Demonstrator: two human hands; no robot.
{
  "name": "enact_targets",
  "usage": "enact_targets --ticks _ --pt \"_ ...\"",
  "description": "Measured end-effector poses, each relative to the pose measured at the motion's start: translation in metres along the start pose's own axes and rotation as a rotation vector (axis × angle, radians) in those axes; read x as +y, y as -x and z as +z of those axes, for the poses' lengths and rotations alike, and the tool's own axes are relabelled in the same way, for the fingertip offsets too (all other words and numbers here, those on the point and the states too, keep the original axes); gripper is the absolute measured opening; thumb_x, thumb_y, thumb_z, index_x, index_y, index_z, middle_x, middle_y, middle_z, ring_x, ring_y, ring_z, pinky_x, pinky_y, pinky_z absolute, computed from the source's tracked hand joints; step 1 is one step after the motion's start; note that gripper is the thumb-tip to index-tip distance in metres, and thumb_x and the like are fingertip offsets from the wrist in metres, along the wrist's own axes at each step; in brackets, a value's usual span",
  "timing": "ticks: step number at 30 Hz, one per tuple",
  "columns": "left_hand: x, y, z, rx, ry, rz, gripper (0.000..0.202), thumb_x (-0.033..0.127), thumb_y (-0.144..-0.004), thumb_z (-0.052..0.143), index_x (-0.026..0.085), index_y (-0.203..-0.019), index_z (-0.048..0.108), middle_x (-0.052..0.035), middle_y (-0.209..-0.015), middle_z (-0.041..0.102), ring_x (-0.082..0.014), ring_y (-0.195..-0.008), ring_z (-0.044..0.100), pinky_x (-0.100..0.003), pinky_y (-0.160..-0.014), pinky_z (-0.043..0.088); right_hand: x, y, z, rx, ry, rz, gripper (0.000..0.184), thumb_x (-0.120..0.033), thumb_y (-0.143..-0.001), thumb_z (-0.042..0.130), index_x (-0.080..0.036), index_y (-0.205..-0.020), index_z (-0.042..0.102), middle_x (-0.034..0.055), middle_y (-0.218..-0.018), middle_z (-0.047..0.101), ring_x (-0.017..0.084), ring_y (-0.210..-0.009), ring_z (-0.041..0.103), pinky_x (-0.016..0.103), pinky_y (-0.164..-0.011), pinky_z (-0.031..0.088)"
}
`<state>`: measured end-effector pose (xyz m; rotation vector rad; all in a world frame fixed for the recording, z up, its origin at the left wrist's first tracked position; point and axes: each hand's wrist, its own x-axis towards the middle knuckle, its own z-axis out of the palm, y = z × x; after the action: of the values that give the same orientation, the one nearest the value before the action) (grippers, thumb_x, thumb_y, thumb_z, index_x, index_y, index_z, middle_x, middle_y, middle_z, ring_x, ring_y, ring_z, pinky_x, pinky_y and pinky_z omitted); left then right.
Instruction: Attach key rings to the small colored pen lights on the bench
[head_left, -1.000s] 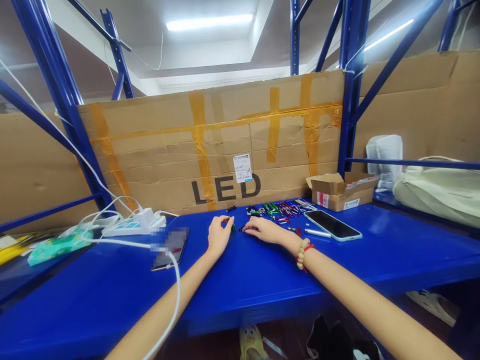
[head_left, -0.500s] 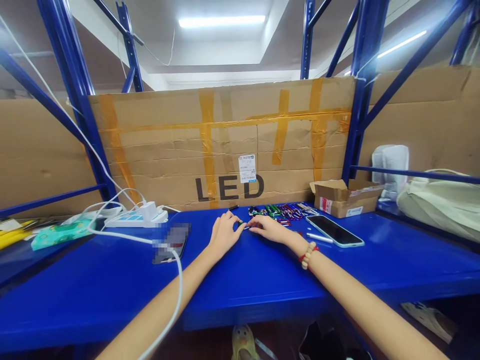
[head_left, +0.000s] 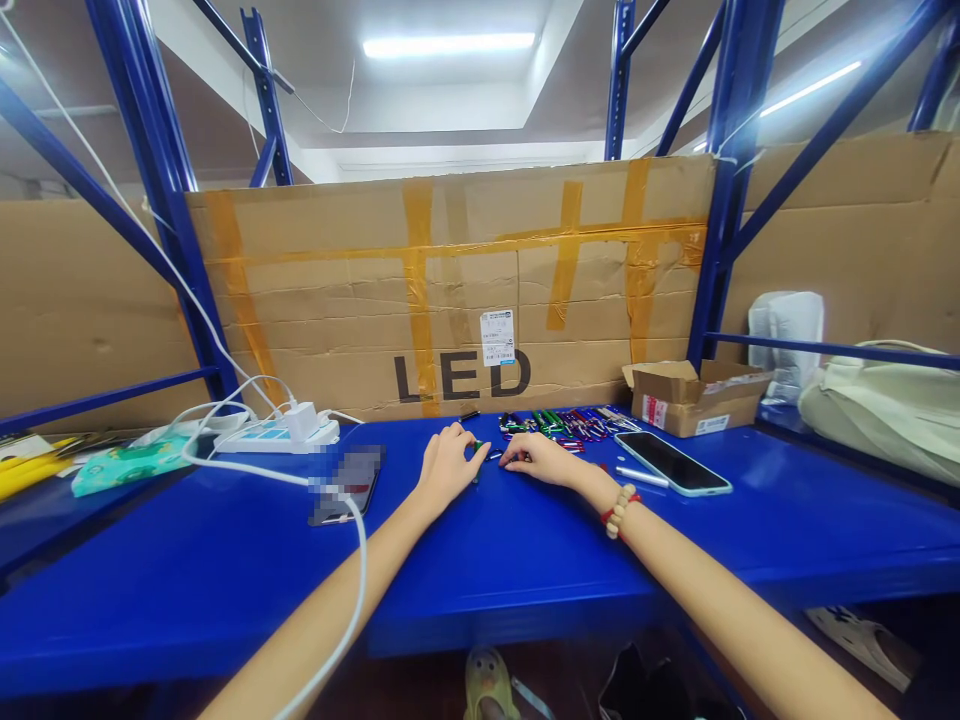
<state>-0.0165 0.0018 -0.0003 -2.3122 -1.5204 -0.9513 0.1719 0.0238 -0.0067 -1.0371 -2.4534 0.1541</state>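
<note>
Above the blue tabletop, my left hand has thumb and fingers closed around a small green piece, too small to name further. A short dark piece lies between the two hands, just left of my right fingertips. My right hand is low over the table with its fingers curled together; whatever they may hold is hidden. Behind it spreads a pile of small shiny pieces in green, red, purple and silver. Left of the pile is a small black piece.
To the right lie a silver pen-like stick, a phone and an open cardboard box. At left are another phone, a power strip and a white cable crossing my left forearm. Cardboard walls the back.
My fingertips have drawn slightly apart. The green piece now shows more upright in my left hand, and the dark piece lies separately between the hands. The view has shifted slightly.
</note>
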Motion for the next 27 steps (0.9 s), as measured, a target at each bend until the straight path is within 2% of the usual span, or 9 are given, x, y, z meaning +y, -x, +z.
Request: enact_targets --ticks 5,10,21,27 --pt "0.003 0.000 -0.002 0.004 0.014 0.019 0.025 0.036 -0.083 0.052 0.016 -0.069 0.060 -0.0027 -0.079 0.059 -0.0159 -0.081 0.054 -0.029 -0.072 0.037 0.007 -0.002 0.002 -0.020 -0.031 -0.057 0.015 -0.016 -0.077 0.060 -0.016 -0.087 0.071 0.0069 -0.083 0.065 0.016 -0.076 0.058 0.028 -0.073 0.045" --pt "0.004 0.000 -0.003 0.008 0.026 0.041 0.024 0.035 -0.083 0.051 0.016 -0.072 0.062 -0.0024 -0.079 0.060 -0.0153 -0.078 0.054 -0.028 -0.071 0.038 0.009 -0.003 0.002 0.014 -0.024 -0.100 0.013 -0.020 -0.077 0.062 -0.019 -0.085 0.072 0.0057 -0.083 0.064 0.015 -0.078 0.056 0.028 -0.076 0.044" --pt "-0.005 0.001 0.003 0.096 0.022 0.092 0.025 0.036 -0.085 0.048 0.018 -0.071 0.059 -0.0014 -0.075 0.058 -0.0144 -0.075 0.054 -0.026 -0.069 0.039 0.004 0.002 -0.005 0.059 -0.030 0.020 0.012 -0.020 -0.073 0.065 -0.016 -0.083 0.072 0.0061 -0.080 0.064 0.015 -0.071 0.056 0.026 -0.068 0.043" --pt "-0.015 0.000 0.009 0.059 0.047 0.135 0.022 0.036 -0.087 0.043 0.019 -0.082 0.057 -0.0001 -0.075 0.058 -0.0131 -0.072 0.054 -0.025 -0.069 0.040 0.006 0.004 -0.010 0.136 -0.013 0.040 0.010 -0.020 -0.074 0.065 -0.018 -0.081 0.072 0.0060 -0.081 0.061 0.016 -0.076 0.056 0.028 -0.072 0.042"
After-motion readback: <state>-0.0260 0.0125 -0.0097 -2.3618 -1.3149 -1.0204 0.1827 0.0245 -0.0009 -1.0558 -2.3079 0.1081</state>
